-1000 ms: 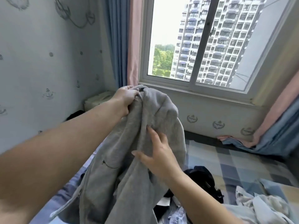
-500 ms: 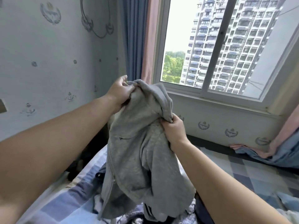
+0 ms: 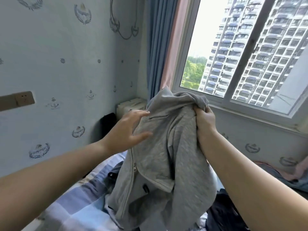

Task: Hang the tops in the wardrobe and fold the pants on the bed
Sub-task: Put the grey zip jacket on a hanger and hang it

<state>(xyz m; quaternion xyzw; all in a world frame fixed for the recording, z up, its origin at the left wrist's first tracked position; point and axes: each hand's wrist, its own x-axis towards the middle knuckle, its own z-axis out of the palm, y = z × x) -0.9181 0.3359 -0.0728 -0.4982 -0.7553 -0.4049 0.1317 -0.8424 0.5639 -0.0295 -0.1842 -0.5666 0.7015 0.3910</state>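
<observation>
We see the right hand (image 3: 204,120) clenched round a bunched fold at the top of a grey zip-up top (image 3: 160,147), holding the garment up in the air in front of the window (image 3: 246,52). The rest of the top hangs down below that hand, its zipper running down the side nearer the left hand and its lower edge reaching the bed (image 3: 70,207). The left hand (image 3: 128,129) is spread, its fingers straight, fingertips touching the cloth near a pocket seam just beside the zipper; it holds nothing. Below and beyond the right forearm we make out dark clothes (image 3: 223,212) lying on the checked bed cover. Past the left hand, a small white cabinet (image 3: 130,105) stands in the corner against the patterned wall, under the blue curtain (image 3: 155,47). Further to the left of that hand, a wall socket (image 3: 24,99) sits on the wall.
</observation>
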